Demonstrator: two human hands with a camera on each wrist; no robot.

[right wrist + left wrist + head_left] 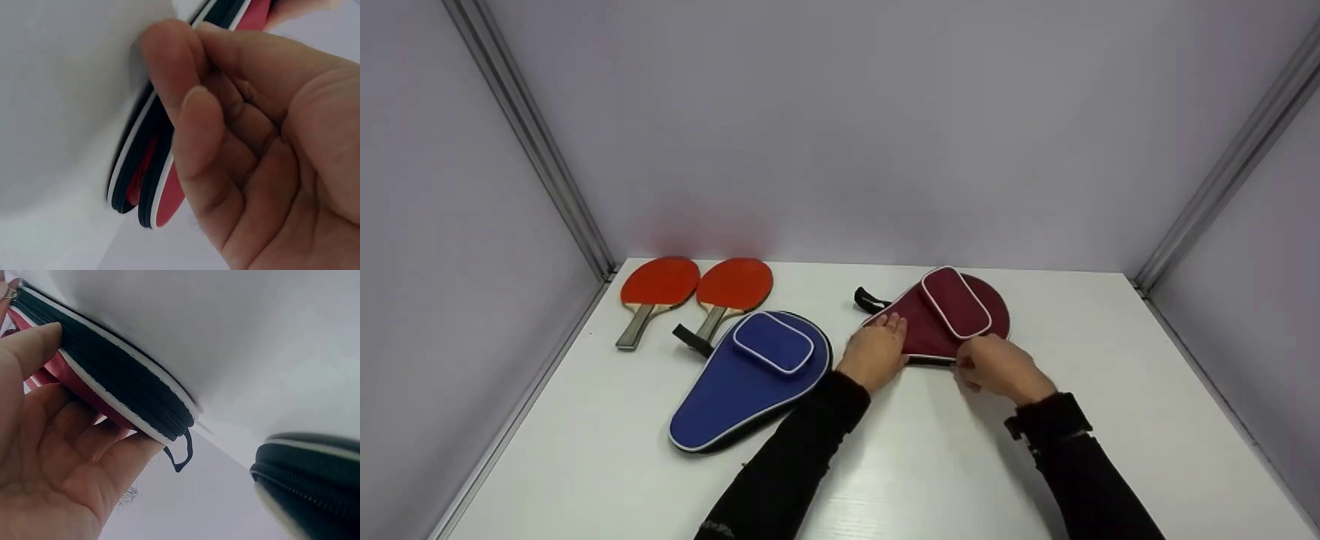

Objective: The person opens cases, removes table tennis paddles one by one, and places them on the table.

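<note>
While unclenched left grip presses maroon case, right grip pinches — seemingly — zipper pull, white tabletop, pale walls

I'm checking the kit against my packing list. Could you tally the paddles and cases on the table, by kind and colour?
Red paddles: 2
Blue case: 1
Dark red case: 1
Total: 4
</note>
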